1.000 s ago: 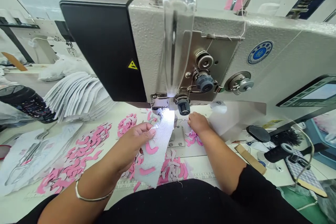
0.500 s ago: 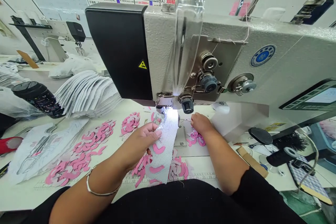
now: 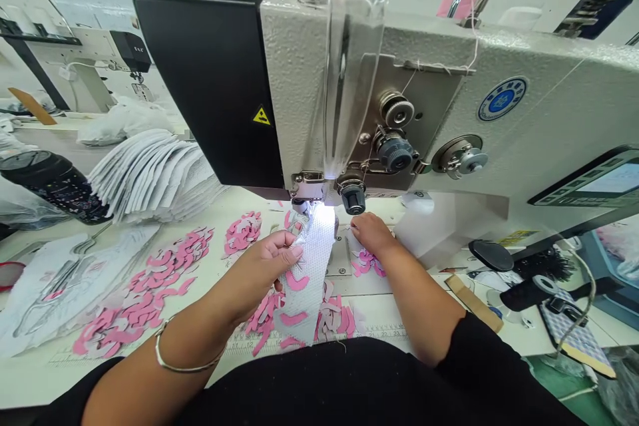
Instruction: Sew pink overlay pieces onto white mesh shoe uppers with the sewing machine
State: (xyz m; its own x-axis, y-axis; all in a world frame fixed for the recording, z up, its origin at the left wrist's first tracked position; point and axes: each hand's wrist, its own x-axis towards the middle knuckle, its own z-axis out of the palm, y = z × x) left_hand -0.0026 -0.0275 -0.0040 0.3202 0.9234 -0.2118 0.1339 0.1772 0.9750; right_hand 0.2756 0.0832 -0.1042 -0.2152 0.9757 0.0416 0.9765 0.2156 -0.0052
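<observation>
Head view: left hand (image 3: 264, 273) closed in a pinch on a white perforated fabric strip (image 3: 307, 279) bearing pink crescent pieces (image 3: 297, 281), far end of strip just under the presser foot (image 3: 302, 205) of the sewing machine (image 3: 319, 80). Right hand (image 3: 372, 234) with fingers loosely curled, just right of the strip, beside the steel needle plate (image 3: 340, 259); any hold unclear. Loose pink cut pieces (image 3: 367, 263) directly below those fingers. Fanned stack of white fabric pieces (image 3: 154, 176) near the far left edge of the bench (image 3: 30, 379).
</observation>
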